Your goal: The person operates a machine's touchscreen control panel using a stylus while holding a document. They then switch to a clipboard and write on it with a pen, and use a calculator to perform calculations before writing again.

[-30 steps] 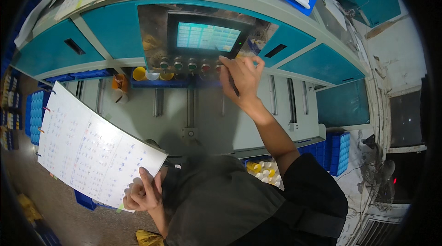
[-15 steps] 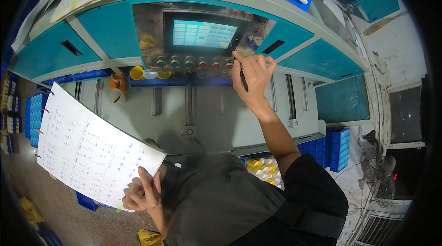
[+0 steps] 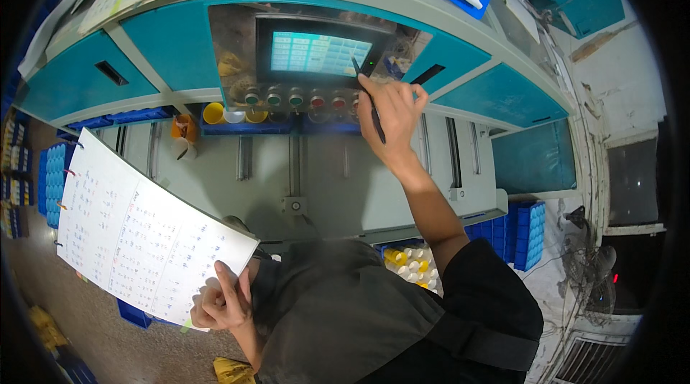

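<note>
We are entering values on the machine's touch screen (image 3: 320, 54), and we are reading them from the handwritten sheet (image 3: 136, 236). Our right hand (image 3: 392, 114) is raised to the control panel (image 3: 237, 39), and its grip is closed around a dark pen (image 3: 368, 100), whose tip is pointing up at the lower right part of the lit screen; we cannot tell if the tip is already touching the glass. Our left hand (image 3: 219, 305) is holding the sheet low on the left side, with the fingers pinching its lower right corner, so the page is standing tilted and well apart from the panel. Below the screen a row of round knobs (image 3: 295, 98) is sitting just beside the right hand. We judge that the step in hand is the tapping of one field on the screen; the next move is probably asking for a careful look at the sheet and a light, exact touch with the pen tip, because the fields are small and close together. Compared with one second ago, our right hand is now standing higher: then it was resting near the knobs, and now the pen is reaching the screen. The sheet and the left hand are staying almost in the same place.
</note>
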The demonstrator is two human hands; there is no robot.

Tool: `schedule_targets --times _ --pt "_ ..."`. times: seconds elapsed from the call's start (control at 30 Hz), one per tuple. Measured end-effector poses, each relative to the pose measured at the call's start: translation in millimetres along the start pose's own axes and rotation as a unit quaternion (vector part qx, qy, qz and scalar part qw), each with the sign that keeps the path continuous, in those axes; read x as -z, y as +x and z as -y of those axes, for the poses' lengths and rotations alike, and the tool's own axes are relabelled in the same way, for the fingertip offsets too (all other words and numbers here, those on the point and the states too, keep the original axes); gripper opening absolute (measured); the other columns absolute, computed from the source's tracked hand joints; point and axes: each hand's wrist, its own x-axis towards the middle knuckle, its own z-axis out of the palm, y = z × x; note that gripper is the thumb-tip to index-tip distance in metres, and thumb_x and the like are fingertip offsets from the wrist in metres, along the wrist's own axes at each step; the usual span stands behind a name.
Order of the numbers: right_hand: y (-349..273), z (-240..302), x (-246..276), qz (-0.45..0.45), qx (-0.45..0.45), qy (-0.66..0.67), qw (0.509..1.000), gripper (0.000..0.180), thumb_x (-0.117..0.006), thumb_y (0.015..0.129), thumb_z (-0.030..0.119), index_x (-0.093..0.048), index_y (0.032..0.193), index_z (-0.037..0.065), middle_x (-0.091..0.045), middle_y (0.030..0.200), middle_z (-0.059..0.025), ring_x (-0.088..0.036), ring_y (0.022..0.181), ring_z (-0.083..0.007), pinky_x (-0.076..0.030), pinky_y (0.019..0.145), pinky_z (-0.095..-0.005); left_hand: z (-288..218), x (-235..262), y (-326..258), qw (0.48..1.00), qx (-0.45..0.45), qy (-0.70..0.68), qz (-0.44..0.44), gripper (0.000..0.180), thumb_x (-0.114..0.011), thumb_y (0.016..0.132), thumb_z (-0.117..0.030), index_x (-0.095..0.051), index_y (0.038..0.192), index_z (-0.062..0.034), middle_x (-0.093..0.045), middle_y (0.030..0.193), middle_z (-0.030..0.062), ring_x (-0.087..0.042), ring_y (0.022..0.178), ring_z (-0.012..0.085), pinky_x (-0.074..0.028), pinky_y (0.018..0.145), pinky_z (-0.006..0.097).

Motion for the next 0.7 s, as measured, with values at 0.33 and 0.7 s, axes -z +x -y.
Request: schedule_targets --times 0.33,0.7 --pt "-22 10 -2 0.048 0.009 0.041 0.998 0.028 -0.075 0.082 0.008 -0.073 0.11 0.007 -0.068 0.088 -0.0019 -0.061 0.087 -0.0208 -0.036 0.089 -0.0447 0 2 0 1.0 0.001 -0.002 0.005 0.056 -0.082 0.082 -0.056 -0.078 0.125 -0.0202 -0.046 0.077 -0.0007 -0.044 0.083 0.0217 -0.04 0.084 0.04" --pt "-6 17 -11 0.036 0.007 0.05 0.998 0.032 -0.074 0.082 0.002 -0.072 0.113 0.008 -0.066 0.088 -0.0006 -0.06 0.087 -0.0194 -0.033 0.089 -0.0427 0 0 -1 1.0 0.006 0.013 0.011 0.057 -0.081 0.081 -0.057 -0.078 0.125 -0.0215 -0.048 0.078 -0.0004 -0.044 0.083 0.022 -0.04 0.084 0.04"
